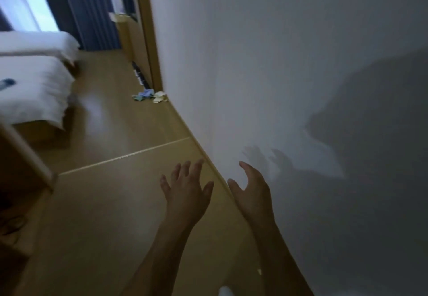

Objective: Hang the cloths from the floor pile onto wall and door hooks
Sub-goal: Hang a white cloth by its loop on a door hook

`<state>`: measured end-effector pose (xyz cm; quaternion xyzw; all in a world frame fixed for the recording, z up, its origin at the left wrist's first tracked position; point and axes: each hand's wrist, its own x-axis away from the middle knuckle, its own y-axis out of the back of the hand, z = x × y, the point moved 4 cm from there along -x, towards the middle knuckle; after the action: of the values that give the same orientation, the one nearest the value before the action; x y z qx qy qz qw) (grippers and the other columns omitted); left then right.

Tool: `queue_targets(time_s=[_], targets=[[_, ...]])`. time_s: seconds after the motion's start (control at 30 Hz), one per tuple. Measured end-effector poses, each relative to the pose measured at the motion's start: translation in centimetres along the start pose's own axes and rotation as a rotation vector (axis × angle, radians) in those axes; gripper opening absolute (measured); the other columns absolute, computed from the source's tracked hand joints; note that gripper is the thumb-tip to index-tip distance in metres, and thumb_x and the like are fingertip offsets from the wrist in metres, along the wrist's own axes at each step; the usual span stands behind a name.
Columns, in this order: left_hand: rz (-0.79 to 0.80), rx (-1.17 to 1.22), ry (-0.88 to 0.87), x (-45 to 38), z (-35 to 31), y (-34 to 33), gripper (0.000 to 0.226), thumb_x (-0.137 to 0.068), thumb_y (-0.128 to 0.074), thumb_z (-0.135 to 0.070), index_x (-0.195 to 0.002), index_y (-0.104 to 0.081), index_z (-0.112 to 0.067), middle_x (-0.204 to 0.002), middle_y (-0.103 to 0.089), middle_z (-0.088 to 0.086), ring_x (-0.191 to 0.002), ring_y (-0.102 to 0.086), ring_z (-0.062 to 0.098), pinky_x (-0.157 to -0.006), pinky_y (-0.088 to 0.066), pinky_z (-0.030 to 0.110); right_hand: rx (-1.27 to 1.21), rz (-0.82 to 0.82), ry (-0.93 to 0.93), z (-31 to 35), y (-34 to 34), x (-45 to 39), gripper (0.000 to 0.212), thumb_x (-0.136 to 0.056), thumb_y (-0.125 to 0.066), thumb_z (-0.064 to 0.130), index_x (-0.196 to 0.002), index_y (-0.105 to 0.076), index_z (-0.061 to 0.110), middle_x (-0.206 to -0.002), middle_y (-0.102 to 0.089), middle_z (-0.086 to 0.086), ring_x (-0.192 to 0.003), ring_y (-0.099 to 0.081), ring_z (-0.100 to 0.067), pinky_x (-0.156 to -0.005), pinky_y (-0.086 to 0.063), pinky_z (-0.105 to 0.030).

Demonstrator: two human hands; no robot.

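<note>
A small pile of cloths (150, 96), blue, green and pale yellow, lies on the wooden floor at the foot of the white wall, beside the door frame, far ahead of me. My left hand (187, 190) reaches forward over the floor with fingers spread and holds nothing. My right hand (251, 191) is stretched out beside it in front of the wall, fingers relaxed and empty. No hooks show in this view.
The white wall (278, 64) runs along my right, with a wooden baseboard. Two white beds (34, 91) stand at the left. Blue curtains (83, 10) hang at the back by a window. A wooden door frame (148, 29) stands past the pile. Wooden furniture (23, 163) juts in at the left.
</note>
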<state>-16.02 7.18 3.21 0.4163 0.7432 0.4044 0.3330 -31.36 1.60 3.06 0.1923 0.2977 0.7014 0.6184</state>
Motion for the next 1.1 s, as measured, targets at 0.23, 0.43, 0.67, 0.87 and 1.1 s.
queue_targets(time_s=[0.23, 0.43, 0.67, 0.87, 1.1], targets=[[-0.054, -0.043, 0.147, -10.4, 0.6, -0.1, 0.065, -0.094, -0.042, -0.057, -0.151, -0.015, -0.039, -0.160, -0.019, -0.002, -0.149, -0.008, 0.020, -0.118, -0.003, 0.056, -0.021, 0.134, 0.125, 3.0, -3.0, -12.5, 0.056, -0.090, -0.058, 0.046, -0.141, -0.040, 0.031, -0.145, -0.045, 0.006, -0.127, -0.046, -0.014, -0.104, -0.037, -0.033], [-0.107, -0.073, 0.230, -18.7, 0.5, 0.2, 0.066, -0.095, -0.041, -0.057, -0.152, -0.014, -0.037, -0.161, -0.017, -0.002, -0.149, -0.006, 0.020, -0.118, -0.003, 0.057, 0.026, 0.239, 0.227, 5.4, -5.8, -22.4, 0.061, -0.091, -0.059, 0.044, -0.145, -0.036, 0.028, -0.149, -0.040, 0.004, -0.132, -0.042, -0.016, -0.106, -0.036, -0.033], [-0.119, -0.078, 0.324, -25.7, 4.4, 0.1, 0.068, -0.095, -0.042, -0.057, -0.152, -0.012, -0.037, -0.161, -0.015, -0.001, -0.149, -0.006, 0.020, -0.117, -0.004, 0.058, 0.044, 0.303, 0.324, 9.2, -10.7, -29.9, 0.059, -0.091, -0.059, 0.041, -0.144, -0.037, 0.027, -0.147, -0.042, 0.002, -0.131, -0.043, -0.017, -0.108, -0.040, -0.036], [-0.150, -0.051, 0.333, -33.4, 9.6, 0.4, 0.066, -0.095, -0.043, -0.055, -0.151, -0.015, -0.037, -0.159, -0.019, -0.002, -0.149, -0.010, 0.020, -0.116, -0.006, 0.058, 0.061, 0.311, 0.389, 13.8, -16.7, -36.0, 0.060, -0.091, -0.061, 0.038, -0.145, -0.038, 0.024, -0.147, -0.043, 0.001, -0.133, -0.042, -0.017, -0.109, -0.039, -0.036], [-0.120, -0.040, 0.287, -44.7, 16.8, 3.4, 0.066, -0.094, -0.044, -0.055, -0.151, -0.014, -0.038, -0.161, -0.016, -0.001, -0.149, -0.009, 0.021, -0.117, -0.006, 0.058, 0.093, 0.282, 0.332, 20.0, -24.1, -43.3, 0.060, -0.090, -0.060, 0.041, -0.145, -0.038, 0.027, -0.148, -0.042, 0.003, -0.131, -0.044, -0.016, -0.108, -0.040, -0.038]])
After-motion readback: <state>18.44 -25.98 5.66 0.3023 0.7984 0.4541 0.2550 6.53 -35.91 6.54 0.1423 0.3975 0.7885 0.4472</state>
